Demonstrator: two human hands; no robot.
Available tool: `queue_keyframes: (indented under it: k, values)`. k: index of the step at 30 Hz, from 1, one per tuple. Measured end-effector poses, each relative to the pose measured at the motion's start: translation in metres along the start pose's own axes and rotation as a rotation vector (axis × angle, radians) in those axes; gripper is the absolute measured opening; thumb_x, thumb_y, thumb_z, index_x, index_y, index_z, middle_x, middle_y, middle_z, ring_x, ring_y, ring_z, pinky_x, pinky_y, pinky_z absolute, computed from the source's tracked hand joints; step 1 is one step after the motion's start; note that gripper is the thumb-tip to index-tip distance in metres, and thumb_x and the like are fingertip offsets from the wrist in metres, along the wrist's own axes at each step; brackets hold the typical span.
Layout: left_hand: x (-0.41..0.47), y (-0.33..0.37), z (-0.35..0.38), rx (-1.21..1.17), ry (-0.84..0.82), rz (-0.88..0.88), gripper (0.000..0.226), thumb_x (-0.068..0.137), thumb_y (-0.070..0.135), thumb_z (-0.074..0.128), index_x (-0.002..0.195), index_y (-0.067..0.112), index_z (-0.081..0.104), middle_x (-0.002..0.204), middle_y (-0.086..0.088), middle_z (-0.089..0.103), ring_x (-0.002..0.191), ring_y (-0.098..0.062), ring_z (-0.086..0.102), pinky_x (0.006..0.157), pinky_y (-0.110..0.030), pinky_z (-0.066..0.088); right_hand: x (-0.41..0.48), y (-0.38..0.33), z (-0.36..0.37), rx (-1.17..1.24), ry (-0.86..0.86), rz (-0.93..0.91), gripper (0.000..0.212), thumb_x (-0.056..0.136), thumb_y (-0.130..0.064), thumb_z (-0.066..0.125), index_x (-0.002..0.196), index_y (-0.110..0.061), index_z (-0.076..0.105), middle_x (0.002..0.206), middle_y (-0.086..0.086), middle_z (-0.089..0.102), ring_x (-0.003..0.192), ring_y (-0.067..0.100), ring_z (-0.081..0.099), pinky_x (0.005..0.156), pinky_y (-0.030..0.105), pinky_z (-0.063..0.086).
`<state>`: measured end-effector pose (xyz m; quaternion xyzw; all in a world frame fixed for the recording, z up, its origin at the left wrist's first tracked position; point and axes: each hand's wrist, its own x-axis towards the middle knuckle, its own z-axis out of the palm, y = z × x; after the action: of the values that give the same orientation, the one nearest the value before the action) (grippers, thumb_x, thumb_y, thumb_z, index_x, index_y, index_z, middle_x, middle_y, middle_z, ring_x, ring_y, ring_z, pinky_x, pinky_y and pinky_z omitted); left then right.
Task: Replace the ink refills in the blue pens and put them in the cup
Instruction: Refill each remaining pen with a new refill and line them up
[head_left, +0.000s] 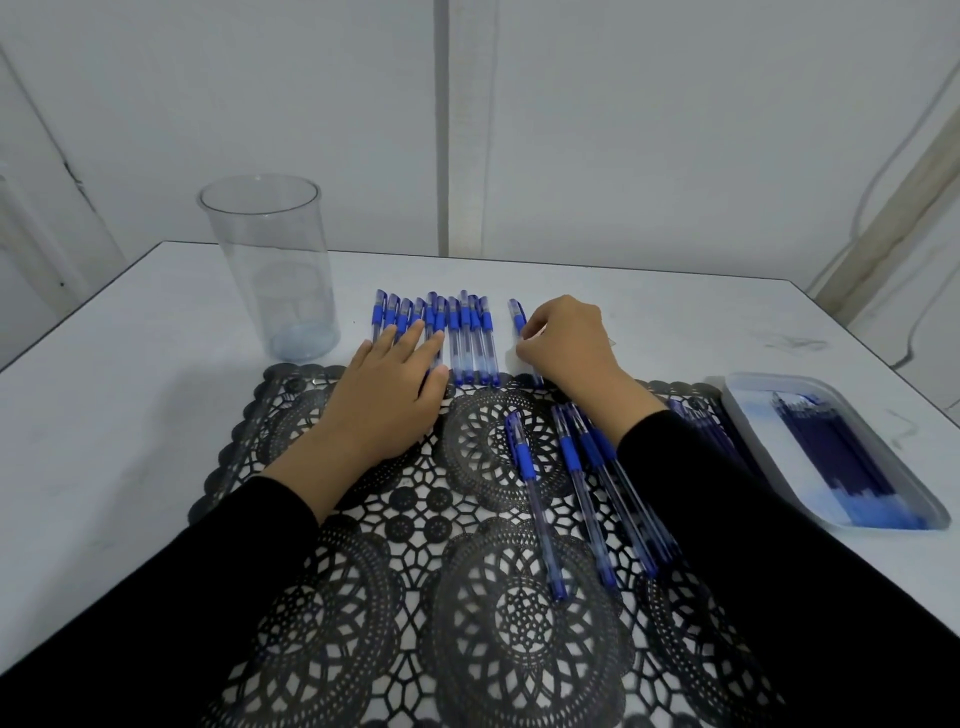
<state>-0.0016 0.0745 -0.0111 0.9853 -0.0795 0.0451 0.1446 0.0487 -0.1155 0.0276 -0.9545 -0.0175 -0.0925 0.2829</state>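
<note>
Left hand: my left hand (389, 400) lies flat at centre frame, its fingers (415, 338) straight and spread over the left part of the row. It presses on the pens and grips none.
Right hand: my right hand (566, 343) sits just right of centre, fingers curled in around the single pen (517, 313). They pinch its barrel low down, and its blue cap end sticks out toward the top of the frame.
Single pen: it lies on the worktop (130, 405), just right of the row and apart from it by a narrow gap.
Row of pens (475, 338): about ten blue pens lie side by side above the mat's upper edge, caps pointing to the top of the frame. The leftmost ones are partly hidden under my left fingers.
Cup (270, 270): clear and tall, it stands upright at upper left, near the row but not touching it. No pens are in it.
Loose pens (571, 460): a few more lie on the mat right of centre, slanting down the frame. Some are partly hidden under my right forearm.
Tray (748, 410): pale and shallow, at the right edge of the worktop, with a bundle of dark blue refills (836, 457) lying in it.
Between forearm and tray: some thin blue pieces — too blurred to tell whether pens or refills.
Mat (415, 597): black lace pattern, spread over the white worktop from the centre to the bottom of the frame.
Sleeves (779, 545): black, down to both wrists.
</note>
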Motion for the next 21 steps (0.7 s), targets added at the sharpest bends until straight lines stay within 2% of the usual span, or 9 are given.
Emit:
queue_keyframes:
  k: [2,6,9,11,14,16,18,19,21]
  values:
    - [0.000,0.000,0.000,-0.007,-0.004,-0.002,0.054,0.106,0.038,0.024,0.158,0.025,0.016,0.166,0.000,0.007,0.153,-0.021,0.002,0.123,-0.040,0.000,-0.002,0.003,-0.001,0.002,-0.002,0.018,0.014,0.083,-0.004,0.062,0.093,-0.005,0.072,0.092,0.009,0.061,0.073,0.024,0.058,0.062,0.027,0.046]
    - [-0.001,0.000,0.000,-0.065,0.000,-0.004,0.053,0.106,0.038,0.026,0.158,0.026,0.019,0.166,0.001,0.010,0.153,-0.021,0.003,0.123,-0.040,0.000,-0.004,0.007,0.000,0.037,0.013,0.033,0.017,0.084,-0.002,0.060,0.092,-0.004,0.074,0.090,0.010,0.066,0.079,0.024,0.061,0.067,0.028,0.048]
    - [-0.006,0.001,-0.004,-0.121,0.101,0.049,0.053,0.105,0.040,0.027,0.156,0.025,0.027,0.164,0.001,0.020,0.153,-0.021,0.010,0.123,-0.040,0.003,-0.012,0.008,-0.004,0.140,0.041,0.055,0.021,0.083,-0.003,0.060,0.094,-0.009,0.077,0.093,0.008,0.071,0.077,0.017,0.059,0.066,0.024,0.044]
    - [-0.013,0.005,-0.009,-0.188,0.212,0.098,0.056,0.101,0.043,0.027,0.153,0.025,0.034,0.161,0.001,0.028,0.151,-0.020,0.016,0.123,-0.039,0.009,-0.025,0.006,-0.011,0.307,0.046,0.049,0.021,0.085,-0.006,0.064,0.100,-0.012,0.077,0.087,0.003,0.072,0.069,0.011,0.059,0.062,0.018,0.046]
    - [-0.025,0.018,-0.017,-0.449,0.308,0.099,0.050,0.105,0.041,0.037,0.153,0.026,0.035,0.159,0.004,0.033,0.149,-0.013,0.022,0.120,-0.033,0.019,-0.054,-0.003,-0.021,0.670,0.010,0.074,0.019,0.088,-0.012,0.069,0.105,-0.017,0.075,0.087,0.004,0.073,0.067,0.008,0.061,0.057,0.010,0.048]
    - [-0.034,0.032,-0.022,-0.701,0.275,0.075,0.051,0.106,0.037,0.039,0.155,0.028,0.029,0.156,0.010,0.035,0.141,0.000,0.031,0.117,-0.020,0.025,-0.073,-0.010,-0.025,0.836,-0.026,0.075,0.019,0.087,-0.014,0.072,0.104,-0.020,0.076,0.092,0.006,0.075,0.074,0.012,0.065,0.063,0.012,0.052]
    - [-0.042,0.048,-0.026,-0.923,0.272,0.064,0.052,0.106,0.033,0.041,0.155,0.026,0.027,0.148,0.012,0.042,0.129,0.011,0.041,0.104,-0.003,0.029,-0.090,-0.016,-0.028,0.932,-0.052,0.052,0.019,0.085,-0.013,0.073,0.103,-0.019,0.076,0.092,0.003,0.076,0.083,0.012,0.070,0.074,0.015,0.054]
    - [-0.045,0.055,-0.028,-1.002,0.296,0.069,0.052,0.106,0.029,0.042,0.155,0.024,0.028,0.144,0.012,0.046,0.125,0.012,0.045,0.098,0.000,0.032,-0.098,-0.019,-0.030,0.958,-0.057,0.037,0.020,0.085,-0.012,0.074,0.103,-0.018,0.076,0.092,0.003,0.076,0.086,0.012,0.070,0.078,0.016,0.055]
    - [-0.052,0.066,-0.031,-1.163,0.332,0.099,0.050,0.105,0.021,0.044,0.154,0.019,0.031,0.136,0.006,0.058,0.124,0.004,0.054,0.095,-0.006,0.040,-0.111,-0.023,-0.030,0.996,-0.069,0.019,0.022,0.084,-0.010,0.074,0.105,-0.016,0.076,0.092,0.009,0.076,0.088,0.016,0.071,0.083,0.019,0.055]
